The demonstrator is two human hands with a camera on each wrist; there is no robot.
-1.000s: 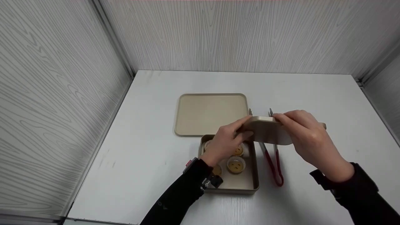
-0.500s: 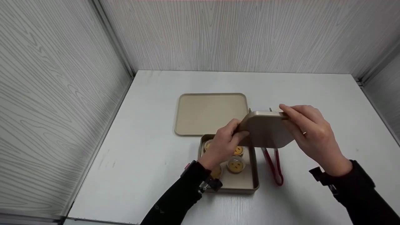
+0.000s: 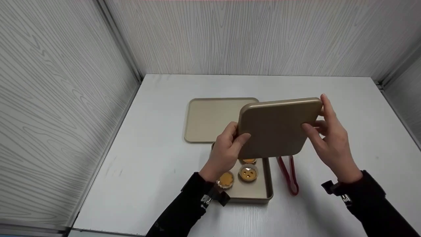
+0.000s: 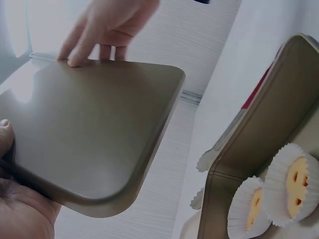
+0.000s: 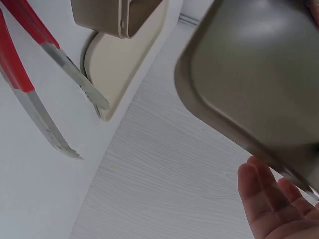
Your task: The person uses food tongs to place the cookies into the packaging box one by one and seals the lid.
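Observation:
My left hand [image 3: 222, 154] grips a brown, shallow baking tray [image 3: 275, 131] at its left edge, thumb on the face towards me. At the other end, my right hand [image 3: 333, 144] holds the tray by its right edge, thumb on the near face and forefinger stretched along the corner. The tray is tilted up in the air, its smooth underside towards me. Below it stands a deeper rectangular pan [image 3: 252, 200] holding several egg tarts [image 3: 248, 173] in paper cups; the left hand and tray hide part of it. White pleated cups [image 4: 285, 184] show in the left wrist view.
Tongs with red handles [image 3: 291, 179] lie right of the pan; their metal tips [image 5: 70, 149] show in the right wrist view. A flat beige tray [image 3: 209, 120] lies behind the pan, partly covered by the raised one. Wood-grain panels [image 3: 210, 36] border the white table [image 3: 148, 171].
The held tray has tilted up, so more of its underside faces me. My right hand has shifted right along it to its far corner, and my left hand has moved slightly left.

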